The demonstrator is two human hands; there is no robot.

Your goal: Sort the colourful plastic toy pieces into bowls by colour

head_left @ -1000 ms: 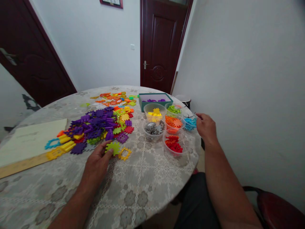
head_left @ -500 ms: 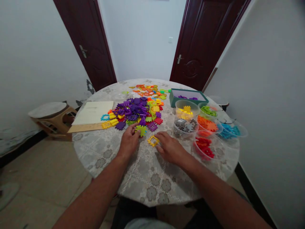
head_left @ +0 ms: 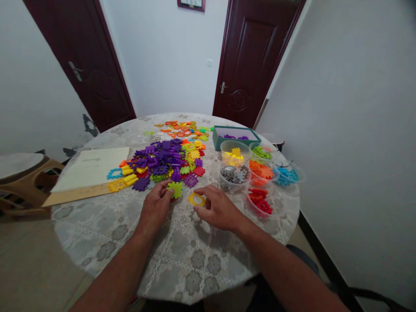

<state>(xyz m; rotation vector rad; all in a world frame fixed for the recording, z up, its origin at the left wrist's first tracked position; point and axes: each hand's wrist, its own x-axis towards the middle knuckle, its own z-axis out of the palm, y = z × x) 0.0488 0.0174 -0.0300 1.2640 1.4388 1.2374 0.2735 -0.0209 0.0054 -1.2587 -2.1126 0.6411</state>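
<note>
Between the thumb and fingers of my left hand (head_left: pixel 158 200) is a lime-green toothed interlocking tile (head_left: pixel 176 189), with a bit of blue showing at its edge. My right hand (head_left: pixel 217 207) pinches a yellow interlocking frame piece (head_left: pixel 192 198) with an open middle, just to the right of the green tile. The two pieces are apart. Past my hands lies a heap of purple interlocking pieces (head_left: pixel 162 157), mixed with yellow, green and red ones. A lilac open-centred piece (head_left: pixel 190 180) lies at the heap's near edge.
Clear tubs at right hold pieces sorted by colour: yellow (head_left: pixel 234 157), grey (head_left: pixel 234 174), green (head_left: pixel 261 152), orange (head_left: pixel 261 168), blue (head_left: pixel 287 175), red (head_left: pixel 260 201). Behind them stands a green box (head_left: pixel 220 143). An open notebook (head_left: pixel 94 164) lies left; orange pieces (head_left: pixel 182 129) lie farther back.
My view has turned to the right and tilted up a little, so the table appears farther left. Both hands keep their pieces; the yellow frame piece looks slightly tilted now.
</note>
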